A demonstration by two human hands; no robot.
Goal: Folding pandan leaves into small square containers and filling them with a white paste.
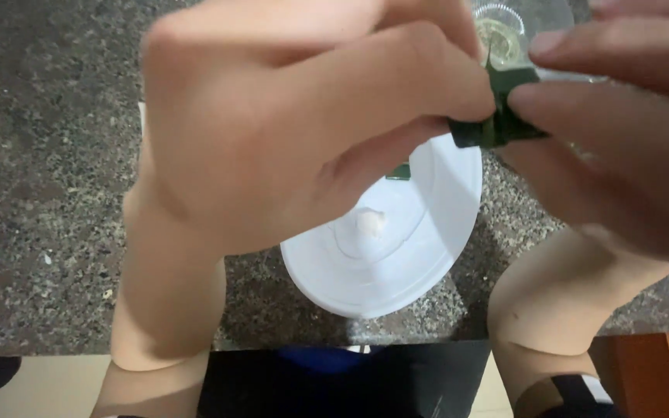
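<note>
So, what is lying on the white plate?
On the white plate lies a small pale lump near its middle, and a bit of something green shows at the edge of the left hand. That hand covers the plate's upper left part.

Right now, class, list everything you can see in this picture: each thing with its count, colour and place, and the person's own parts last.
Leaf piece: one, dark green, folded, pinched between both hands above the plate.
Plate: one, white, on the counter near its front edge.
White dab: one, pale, in the plate's middle.
Green scrap: one, on the plate, partly hidden by the left hand.
Glass: one, clear, at the top, behind the hands.
Counter: one, dark speckled stone.
Left hand: one, fingertips on the leaf piece.
Right hand: one, fingertips on the leaf piece.
</note>
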